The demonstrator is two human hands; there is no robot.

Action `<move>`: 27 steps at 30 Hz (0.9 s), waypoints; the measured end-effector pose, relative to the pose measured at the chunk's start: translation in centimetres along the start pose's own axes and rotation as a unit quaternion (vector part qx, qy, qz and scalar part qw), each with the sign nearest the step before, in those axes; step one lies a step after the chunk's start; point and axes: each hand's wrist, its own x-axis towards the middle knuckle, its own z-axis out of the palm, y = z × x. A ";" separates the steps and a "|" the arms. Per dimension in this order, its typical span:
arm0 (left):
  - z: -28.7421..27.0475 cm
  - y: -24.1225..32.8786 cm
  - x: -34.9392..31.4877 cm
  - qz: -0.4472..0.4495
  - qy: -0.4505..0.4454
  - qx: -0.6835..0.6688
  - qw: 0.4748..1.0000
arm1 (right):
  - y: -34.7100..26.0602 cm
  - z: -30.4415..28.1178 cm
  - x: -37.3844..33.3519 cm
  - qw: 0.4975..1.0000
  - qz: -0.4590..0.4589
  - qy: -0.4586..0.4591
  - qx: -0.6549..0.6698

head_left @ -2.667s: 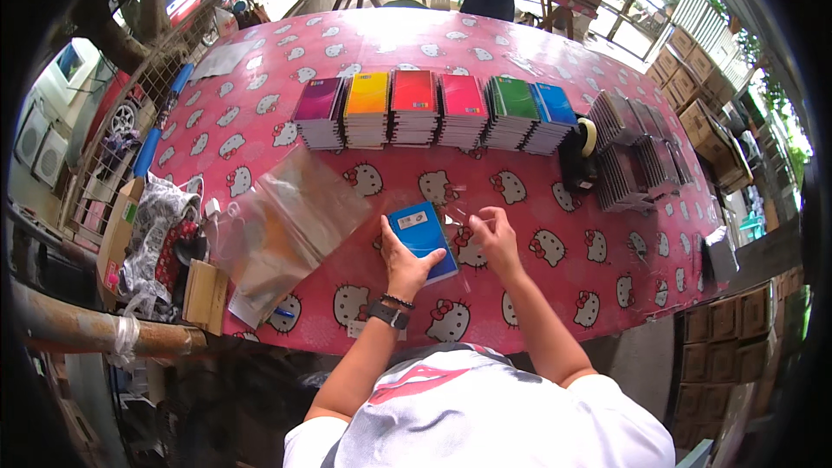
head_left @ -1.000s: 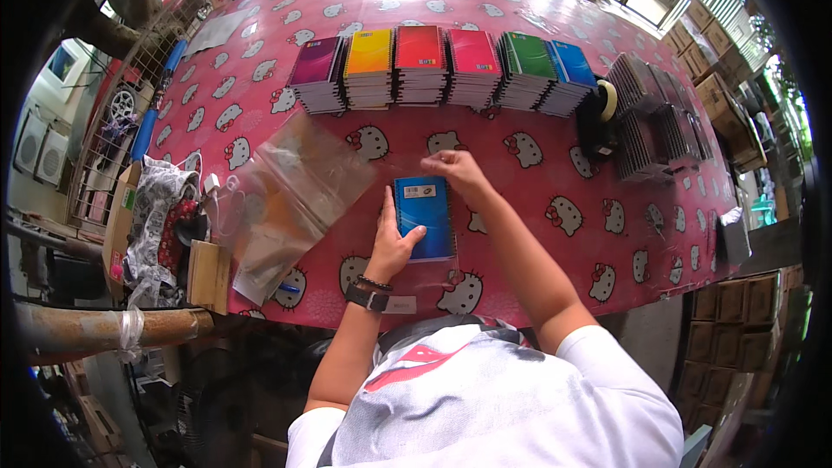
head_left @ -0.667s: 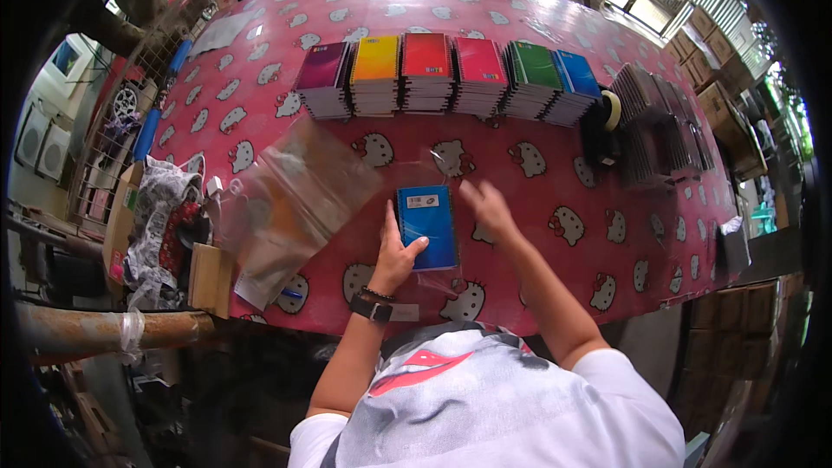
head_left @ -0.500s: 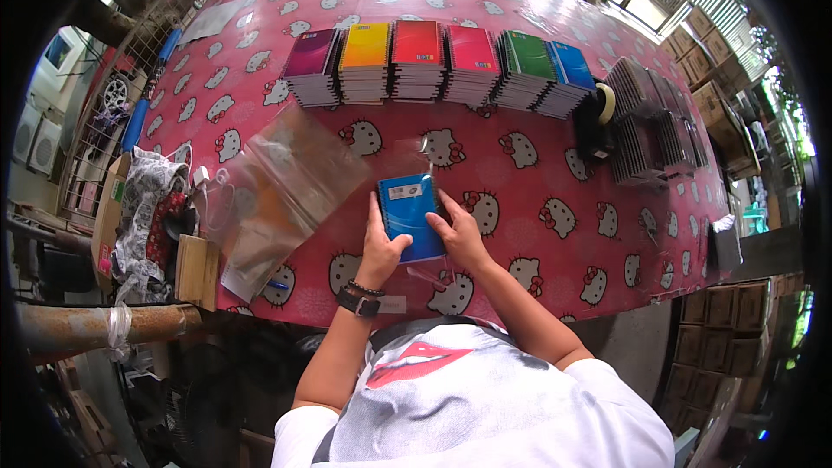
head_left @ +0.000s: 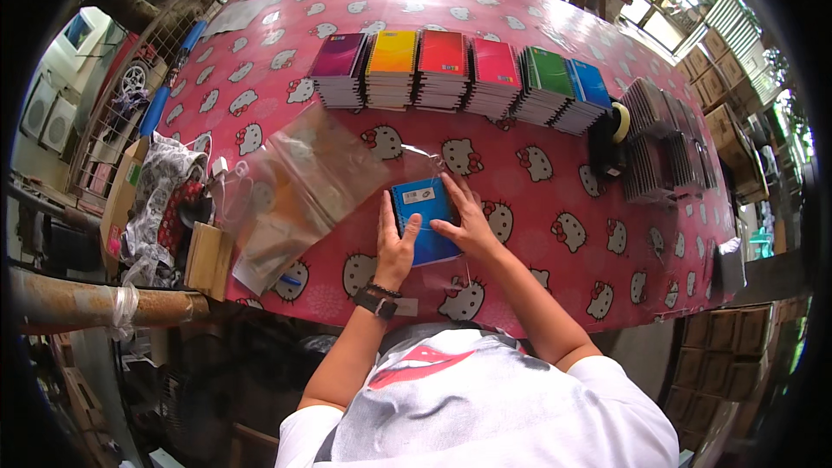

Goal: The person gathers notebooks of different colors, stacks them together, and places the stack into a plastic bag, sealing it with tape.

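A blue spiral notebook (head_left: 431,237) with a white label near its top lies in front of me, cover up. Clear plastic film (head_left: 421,153) shows past its far edge, and more shows by its near edge. Along the spiral side, my left hand (head_left: 395,250) grips the notebook, thumb over the cover. My right hand (head_left: 471,224) holds the opposite side, its fingers reaching the far right corner and its thumb on the cover. Whether other notebooks lie under this one is hidden.
Behind are notebook stacks: purple (head_left: 339,56), yellow (head_left: 392,52), red (head_left: 443,52), pink (head_left: 497,63), green (head_left: 548,71) and blue (head_left: 589,83). A black tape dispenser (head_left: 608,149) adjoins dark notebook stacks (head_left: 650,156). Large clear plastic bags (head_left: 312,178), a blue pen (head_left: 292,280) and a wooden block (head_left: 208,260) lie left.
My right hand has slid toward the notebook's far right corner. My left thumb has shifted up the cover. The whole view has moved slightly.
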 end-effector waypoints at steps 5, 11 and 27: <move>0.3 1.3 -0.2 0.008 -0.035 0.076 0.996 | 3.3 -1.0 3.8 0.977 -0.056 0.035 0.203; 0.4 0.5 0.1 0.023 -0.056 0.030 0.998 | 6.8 -3.9 11.6 0.979 0.030 -0.139 0.143; 1.0 0.8 -0.1 -0.022 -0.068 -0.137 0.988 | -0.1 1.2 -1.5 0.964 -0.107 -0.032 -0.241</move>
